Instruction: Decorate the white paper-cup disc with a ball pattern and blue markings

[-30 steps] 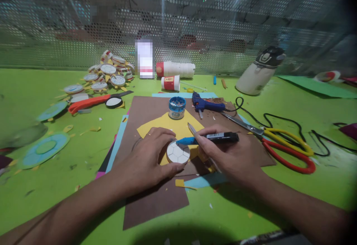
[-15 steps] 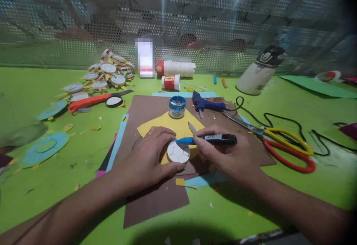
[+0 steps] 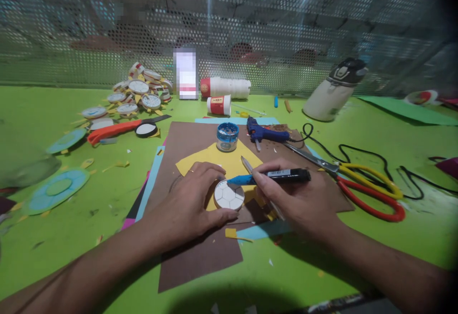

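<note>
A round white disc with a drawn football pattern lies on yellow paper, on top of a brown sheet. My left hand curls round the disc's left and lower edge, fingers closed against it. My right hand grips a black marker with a blue tip, held almost level, the tip touching the disc's upper rim. A thin metal tool also sticks out beside the marker.
Red and yellow scissors, a blue glue gun with a black cable and a small blue jar lie behind my hands. A pile of finished discs, an orange cutter, paper cups and a bottle stand further back.
My right hand and the marker shifted slightly to the right and back, the tip staying at the disc's upper rim. My left hand and the disc stayed put.
</note>
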Demonstrator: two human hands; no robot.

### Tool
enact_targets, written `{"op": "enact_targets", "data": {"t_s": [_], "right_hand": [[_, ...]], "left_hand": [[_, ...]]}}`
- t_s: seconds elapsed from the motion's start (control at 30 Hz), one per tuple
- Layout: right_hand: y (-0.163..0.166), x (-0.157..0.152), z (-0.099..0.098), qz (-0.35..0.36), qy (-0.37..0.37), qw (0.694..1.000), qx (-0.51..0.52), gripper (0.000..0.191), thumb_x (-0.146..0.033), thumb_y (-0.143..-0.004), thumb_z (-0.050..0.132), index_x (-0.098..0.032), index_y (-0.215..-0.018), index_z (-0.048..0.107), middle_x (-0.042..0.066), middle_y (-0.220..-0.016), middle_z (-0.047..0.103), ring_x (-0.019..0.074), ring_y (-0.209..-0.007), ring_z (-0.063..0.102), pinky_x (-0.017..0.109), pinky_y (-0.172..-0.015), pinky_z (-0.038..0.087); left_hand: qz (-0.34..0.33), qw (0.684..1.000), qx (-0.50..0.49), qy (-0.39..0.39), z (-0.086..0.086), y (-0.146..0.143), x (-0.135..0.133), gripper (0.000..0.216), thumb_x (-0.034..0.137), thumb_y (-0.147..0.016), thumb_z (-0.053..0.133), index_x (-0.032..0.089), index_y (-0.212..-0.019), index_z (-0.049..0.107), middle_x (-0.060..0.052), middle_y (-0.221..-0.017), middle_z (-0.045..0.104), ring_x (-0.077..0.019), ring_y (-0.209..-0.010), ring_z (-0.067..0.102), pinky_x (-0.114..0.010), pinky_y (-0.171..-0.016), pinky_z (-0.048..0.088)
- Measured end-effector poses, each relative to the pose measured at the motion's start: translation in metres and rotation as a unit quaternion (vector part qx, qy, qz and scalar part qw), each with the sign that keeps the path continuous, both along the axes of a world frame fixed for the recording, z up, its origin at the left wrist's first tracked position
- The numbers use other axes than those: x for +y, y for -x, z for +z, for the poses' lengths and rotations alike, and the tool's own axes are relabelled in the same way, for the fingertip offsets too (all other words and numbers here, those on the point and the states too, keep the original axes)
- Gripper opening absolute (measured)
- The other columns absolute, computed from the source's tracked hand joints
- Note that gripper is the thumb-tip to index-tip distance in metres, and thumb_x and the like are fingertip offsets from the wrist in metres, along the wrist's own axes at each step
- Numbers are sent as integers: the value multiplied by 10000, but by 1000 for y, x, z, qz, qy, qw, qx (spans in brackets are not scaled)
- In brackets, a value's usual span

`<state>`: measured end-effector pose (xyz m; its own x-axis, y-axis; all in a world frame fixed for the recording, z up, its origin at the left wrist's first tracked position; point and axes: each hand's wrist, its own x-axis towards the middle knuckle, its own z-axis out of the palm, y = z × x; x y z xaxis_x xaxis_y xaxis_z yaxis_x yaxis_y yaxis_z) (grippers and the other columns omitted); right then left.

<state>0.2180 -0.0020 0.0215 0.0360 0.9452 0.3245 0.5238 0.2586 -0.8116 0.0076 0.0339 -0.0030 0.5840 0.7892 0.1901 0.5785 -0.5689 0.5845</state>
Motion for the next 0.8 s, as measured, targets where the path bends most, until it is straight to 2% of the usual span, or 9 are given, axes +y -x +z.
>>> {"op": "enact_targets", "data": {"t_s": [0.3, 0.67, 0.8], "right_hand": [[2, 2, -3, 14, 23, 999, 34, 175, -373, -850, 668, -203, -824, 700, -1, -638, 673, 158, -584, 625, 270, -533, 458], [3, 1, -4, 42, 23, 998, 29, 161, -353, -837, 677, -195, -815, 703, -24, -590, 626, 122, -488, 548, 268, -501, 431], [2, 2, -6, 39, 32, 997, 67, 192, -390, -838, 684, -199, -820, 690, -23, -590, 627, 124, -494, 548, 270, -506, 442]], "left_hand": [[0, 1000, -2, 2, 0, -1, 0, 424, 382, -777, 757, 196, -1094, 547, -106, -1243, 568, -304, -1157, 525, -486, -960, 457], [0, 1000, 4, -8, -1, -1, 1, 424, 385, -773, 761, 198, -1089, 550, -108, -1239, 578, -314, -1149, 530, -501, -942, 460], [3, 1000, 2, -4, 0, -2, 1, 429, 395, -773, 757, 196, -1092, 550, -111, -1242, 578, -316, -1154, 529, -494, -942, 460]]}}
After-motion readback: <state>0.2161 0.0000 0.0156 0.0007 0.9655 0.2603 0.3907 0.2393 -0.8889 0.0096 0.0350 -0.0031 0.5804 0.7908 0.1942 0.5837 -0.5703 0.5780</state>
